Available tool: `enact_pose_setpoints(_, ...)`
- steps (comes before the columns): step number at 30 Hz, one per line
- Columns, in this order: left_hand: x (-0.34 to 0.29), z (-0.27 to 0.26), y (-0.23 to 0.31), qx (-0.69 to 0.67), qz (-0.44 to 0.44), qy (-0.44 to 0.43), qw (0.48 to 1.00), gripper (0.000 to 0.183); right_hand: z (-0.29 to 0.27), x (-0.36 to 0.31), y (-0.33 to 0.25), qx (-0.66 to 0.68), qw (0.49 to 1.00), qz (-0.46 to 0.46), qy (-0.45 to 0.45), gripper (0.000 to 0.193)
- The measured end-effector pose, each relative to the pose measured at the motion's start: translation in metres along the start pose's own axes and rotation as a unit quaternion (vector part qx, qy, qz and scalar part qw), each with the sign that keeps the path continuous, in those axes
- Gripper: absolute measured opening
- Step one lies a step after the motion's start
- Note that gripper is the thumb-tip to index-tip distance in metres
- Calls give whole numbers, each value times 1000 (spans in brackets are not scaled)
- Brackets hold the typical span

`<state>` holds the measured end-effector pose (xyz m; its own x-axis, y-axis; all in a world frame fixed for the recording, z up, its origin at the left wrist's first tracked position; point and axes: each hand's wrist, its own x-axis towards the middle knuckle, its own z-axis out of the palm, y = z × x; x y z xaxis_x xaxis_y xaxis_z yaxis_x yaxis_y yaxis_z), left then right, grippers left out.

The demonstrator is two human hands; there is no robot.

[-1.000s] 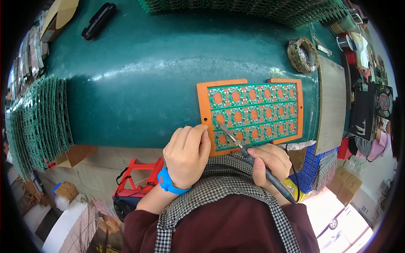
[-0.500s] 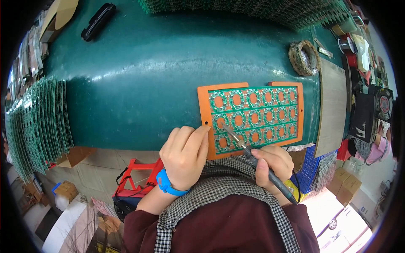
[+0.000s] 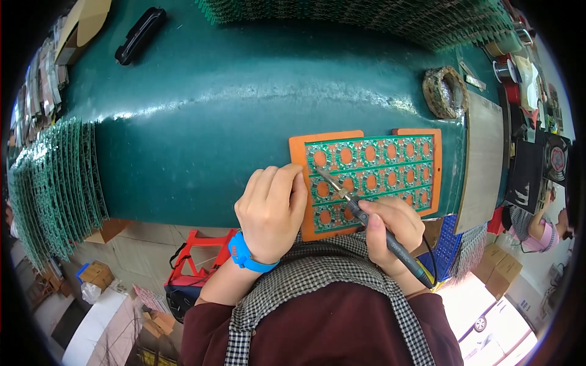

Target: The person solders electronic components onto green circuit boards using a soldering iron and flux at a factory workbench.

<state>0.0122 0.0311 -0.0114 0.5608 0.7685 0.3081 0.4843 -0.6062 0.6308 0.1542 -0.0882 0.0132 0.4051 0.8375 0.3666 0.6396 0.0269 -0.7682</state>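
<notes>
A green circuit board panel with rows of ring-shaped boards lies in an orange tray at the table's near edge. My right hand grips a soldering iron like a pen. Its metal tip reaches the panel's left column, between the far and middle rows. Beside the tray's left rim is my left hand, fingers curled and thumb against the index finger. Whatever it may pinch is hidden or too thin to see. A blue wristband circles that wrist.
Stacked green panels stand at left and along the far edge. A tape roll sits right of the tray, near a grey board. A black case lies far left. Another person is at the far right.
The iron's tip has moved away from me, from the middle row's left ring toward the far row. My left fingertips have slid the same way along the tray's rim. The view has shifted slightly.
</notes>
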Motion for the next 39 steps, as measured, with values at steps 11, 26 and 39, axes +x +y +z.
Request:
enact_pose_setpoints(11,1,-5,2,-11,1,-16,1000,15,-2,1,5,-27,998,-64,-1,12)
enact_pose_setpoints(26,-37,-15,26,-15,-43,-89,995,4,-77,8,90,-280,951,26,126,42)
enact_pose_setpoints(39,-41,-10,30,-37,-77,-65,994,13,-60,-49,71,-93,964,108,226,23)
